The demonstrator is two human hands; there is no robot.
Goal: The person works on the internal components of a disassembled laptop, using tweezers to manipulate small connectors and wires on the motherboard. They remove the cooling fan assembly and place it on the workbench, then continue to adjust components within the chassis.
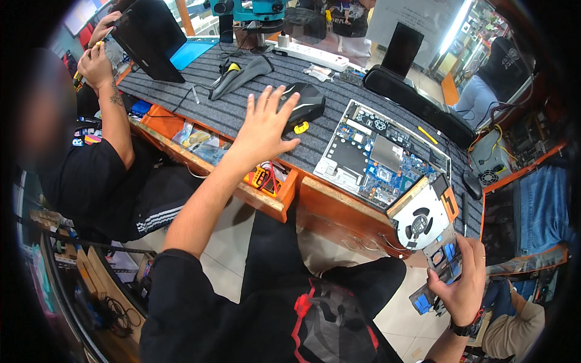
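Left hand (263, 124) spread wide, empty, hovering at twelve o'clock over black mouse-like device (304, 103). Right hand (463, 281) at four o'clock clutching fan assembly (426, 227) off the bench edge; likely to slip and drop, since gripped by one end.

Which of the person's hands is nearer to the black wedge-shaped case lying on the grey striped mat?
Left. The left hand, fingers spread, hovers at the black wedge-shaped case's near edge. The right hand is far off, holding a laptop fan assembly beyond the bench edge.
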